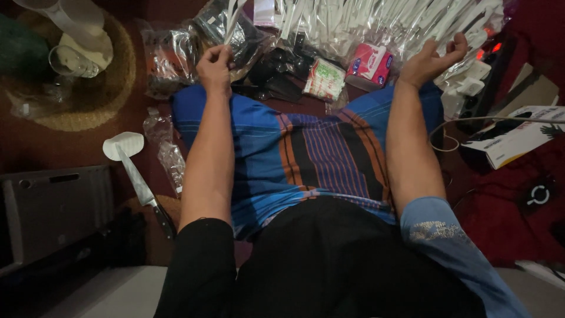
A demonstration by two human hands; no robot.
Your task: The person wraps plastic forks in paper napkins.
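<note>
Striped blue cloth (306, 147) over lap, left hand (215, 68) pinching clear sleeve (232, 20), right hand (432, 59) open, empty.

A red-and-white tissue packet (369, 63) lies beyond the knees, just beside a green-and-white printed packet (324, 78). Clear plastic sleeves holding white pieces (376, 20) fan out behind them. A flat white box (518, 138) lies at the right on the red floor.
</note>
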